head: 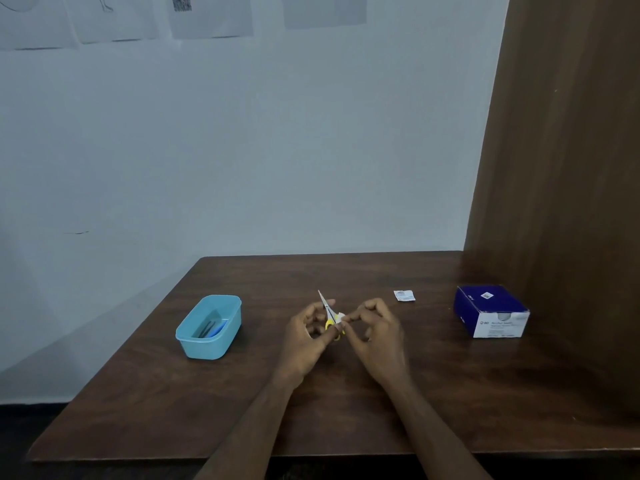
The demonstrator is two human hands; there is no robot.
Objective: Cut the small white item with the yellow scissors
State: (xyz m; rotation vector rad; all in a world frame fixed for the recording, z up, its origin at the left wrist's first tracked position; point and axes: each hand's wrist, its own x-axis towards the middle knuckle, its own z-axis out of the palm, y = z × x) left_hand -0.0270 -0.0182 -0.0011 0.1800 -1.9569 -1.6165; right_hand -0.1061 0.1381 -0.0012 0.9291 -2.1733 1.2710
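Left hand [306, 336] grasps yellow-handled scissors [329, 315], blades toward 11 o'clock. Right hand [375, 332] pinches small white wipe [340, 318] at blade base. Scissors: light, stiff; hold by handles. Wipe: soft.

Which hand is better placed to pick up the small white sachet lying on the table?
Probably the right hand: the small white sachet lies on its side of the dark wooden table. It pinches only a small white pad, while the left hand grips the yellow-handled scissors.
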